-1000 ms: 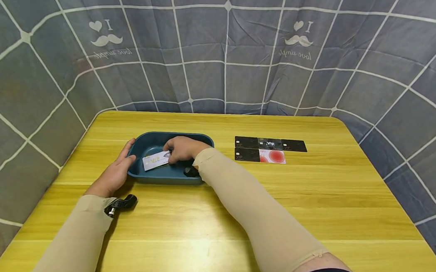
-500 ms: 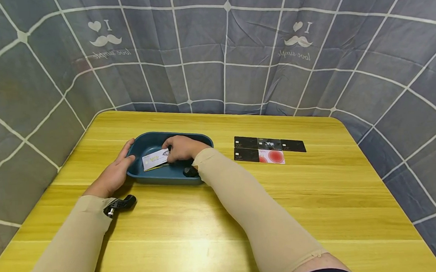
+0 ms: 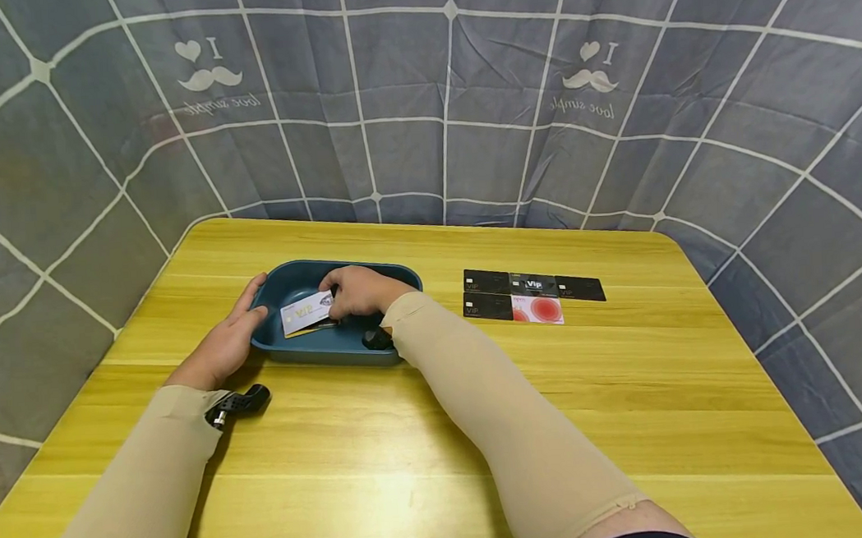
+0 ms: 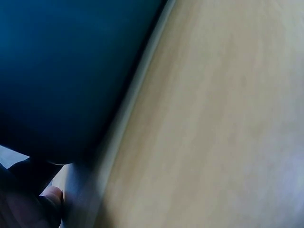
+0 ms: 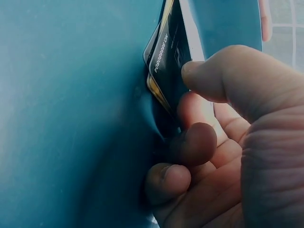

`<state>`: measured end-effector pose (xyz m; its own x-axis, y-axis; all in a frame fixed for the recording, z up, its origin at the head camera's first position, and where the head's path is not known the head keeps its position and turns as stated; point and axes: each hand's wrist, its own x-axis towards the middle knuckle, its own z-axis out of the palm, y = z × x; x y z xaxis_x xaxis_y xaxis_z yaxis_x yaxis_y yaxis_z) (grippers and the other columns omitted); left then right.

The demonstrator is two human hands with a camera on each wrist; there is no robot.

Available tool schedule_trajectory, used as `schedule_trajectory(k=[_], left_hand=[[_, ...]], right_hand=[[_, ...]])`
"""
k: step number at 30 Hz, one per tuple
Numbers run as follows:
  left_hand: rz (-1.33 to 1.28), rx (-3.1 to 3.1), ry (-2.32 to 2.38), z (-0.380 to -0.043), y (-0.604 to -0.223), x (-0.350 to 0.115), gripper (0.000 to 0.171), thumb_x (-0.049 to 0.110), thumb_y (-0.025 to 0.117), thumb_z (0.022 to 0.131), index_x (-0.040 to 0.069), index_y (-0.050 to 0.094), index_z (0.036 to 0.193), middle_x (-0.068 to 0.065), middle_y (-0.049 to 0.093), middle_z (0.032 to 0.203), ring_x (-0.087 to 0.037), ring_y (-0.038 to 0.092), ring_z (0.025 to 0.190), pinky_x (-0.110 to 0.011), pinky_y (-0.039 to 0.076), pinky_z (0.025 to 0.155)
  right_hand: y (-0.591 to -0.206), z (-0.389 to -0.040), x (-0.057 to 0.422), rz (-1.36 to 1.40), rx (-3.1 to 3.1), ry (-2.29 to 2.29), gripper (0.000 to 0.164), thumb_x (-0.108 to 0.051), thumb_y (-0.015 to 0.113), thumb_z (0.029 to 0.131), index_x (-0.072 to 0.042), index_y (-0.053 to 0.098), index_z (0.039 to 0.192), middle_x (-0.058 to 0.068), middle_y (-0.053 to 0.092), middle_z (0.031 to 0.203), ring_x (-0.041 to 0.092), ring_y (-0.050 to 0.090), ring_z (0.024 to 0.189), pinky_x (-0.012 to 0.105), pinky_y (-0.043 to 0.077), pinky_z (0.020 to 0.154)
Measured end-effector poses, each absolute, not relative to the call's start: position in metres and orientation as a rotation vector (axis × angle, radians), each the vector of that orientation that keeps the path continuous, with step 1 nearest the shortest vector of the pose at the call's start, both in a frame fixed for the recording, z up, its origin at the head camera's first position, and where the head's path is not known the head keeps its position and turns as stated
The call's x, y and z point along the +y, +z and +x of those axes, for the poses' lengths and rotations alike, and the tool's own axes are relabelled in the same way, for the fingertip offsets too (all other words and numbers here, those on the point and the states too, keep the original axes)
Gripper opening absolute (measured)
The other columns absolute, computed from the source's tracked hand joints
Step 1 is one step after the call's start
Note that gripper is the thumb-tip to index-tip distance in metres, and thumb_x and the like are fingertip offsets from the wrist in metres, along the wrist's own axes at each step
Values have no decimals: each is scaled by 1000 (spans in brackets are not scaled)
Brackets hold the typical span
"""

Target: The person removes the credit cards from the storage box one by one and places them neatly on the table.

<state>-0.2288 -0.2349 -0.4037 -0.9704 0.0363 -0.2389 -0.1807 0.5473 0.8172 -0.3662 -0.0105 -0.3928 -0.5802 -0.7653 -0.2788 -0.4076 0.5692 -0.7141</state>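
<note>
In the head view, my right hand (image 3: 362, 291) reaches into a blue tray (image 3: 333, 356) and pinches a white VIP card (image 3: 303, 311) by its right end. Under that card, the edge of a gold card (image 3: 300, 333) shows. Seen from the right wrist, a black card (image 5: 167, 61) with a printed number leans with gold-edged cards beside the white card's edge (image 5: 191, 33); the thumb (image 5: 209, 78) presses at its side. My left hand (image 3: 222, 343) lies along the tray's left end, its fingers straight against the outer wall and the thumb at the rim.
Right of the tray, several cards lie in two rows on the wooden table (image 3: 441, 433): black VIP cards such as the front one (image 3: 487, 305), and a white-and-red card (image 3: 538, 308). A grey checked cloth (image 3: 404, 73) hangs behind the table.
The white card has tilted and shifted slightly left in my right fingers, and more of the cards beneath it shows. My left hand and the tray stay in place.
</note>
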Motion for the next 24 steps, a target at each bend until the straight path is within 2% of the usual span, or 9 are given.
schedule_trajectory(k=[9,16,21,24], left_hand=[[-115,2562,1384,-229,-406,-236,62,40,19,115,36,-12,169,-5,-19,177,-49,-13,161,-78,-3,123],[-107,2559,1388,-229,-407,-237,62,39,19,115,36,-12,169,-5,-20,177,-48,-13,161,-78,-3,123],[-93,2561,1393,-228,-408,-239,62,38,20,115,36,-12,169,-5,-19,177,-48,-13,161,-78,-3,123],[-92,2560,1393,-228,-408,-240,62,39,19,115,36,-12,169,-6,-19,177,-49,-12,161,-78,-2,123]], right_hand=[[-395,-366,-11,-917,2224,-835,60,-7,71,93,-7,55,152,8,70,129,12,56,78,20,38,59],[-396,-366,-12,-913,2228,-862,60,-5,70,94,-8,55,153,8,67,137,13,60,86,21,38,59],[-395,-363,-13,-890,2198,-928,61,-1,67,96,-8,52,154,10,66,139,12,48,65,23,33,55],[-394,-362,-13,-879,2171,-984,61,1,65,96,-7,51,155,11,65,138,12,45,62,23,32,54]])
